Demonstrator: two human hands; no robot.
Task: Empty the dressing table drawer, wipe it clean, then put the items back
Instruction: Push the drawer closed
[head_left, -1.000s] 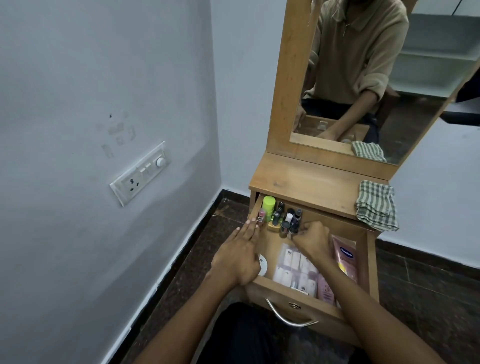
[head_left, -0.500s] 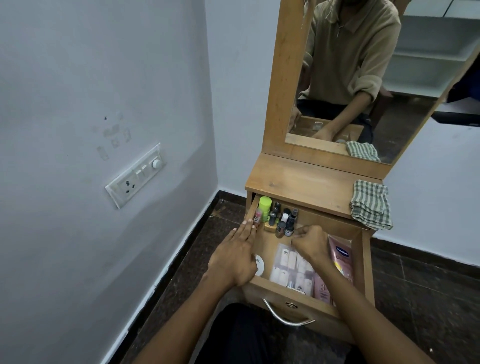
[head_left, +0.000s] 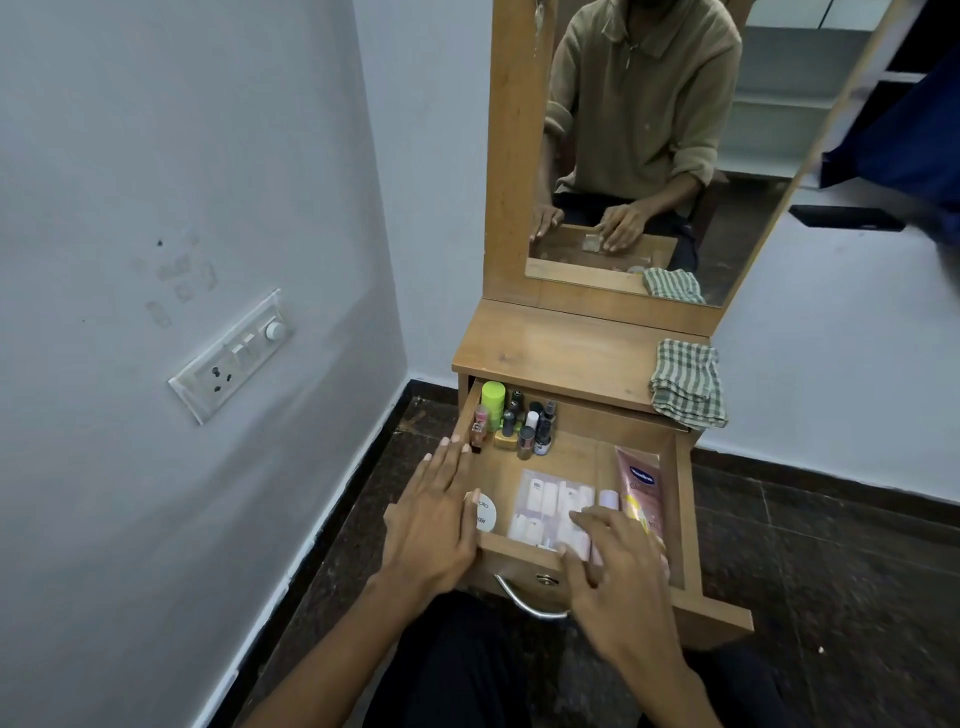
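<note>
The wooden drawer (head_left: 680, 499) of the dressing table stands pulled out. At its back left stand a lime green bottle (head_left: 492, 399) and several small nail polish bottles (head_left: 535, 431). A clear packet of press-on nails (head_left: 545, 506) lies flat at the front, a pink lotion tube (head_left: 640, 480) along the right wall, a white round tin (head_left: 485, 514) at the left. My left hand (head_left: 434, 525) lies flat with straight fingers over the drawer's left rim. My right hand (head_left: 615, 566) hovers over the front right corner, fingers spread and loosely bent, tips on the nail packet.
A green checked cloth (head_left: 688, 384) lies on the right of the tabletop (head_left: 550, 353), hanging over its edge. A mirror (head_left: 649, 145) rises behind it. A metal handle (head_left: 524, 603) is on the drawer front. A grey wall with a switch panel (head_left: 234, 358) is at left; dark tiled floor around.
My right hand has drawn back from the nail polish bottles at the rear to the front right of the drawer. My left hand stayed on the left rim.
</note>
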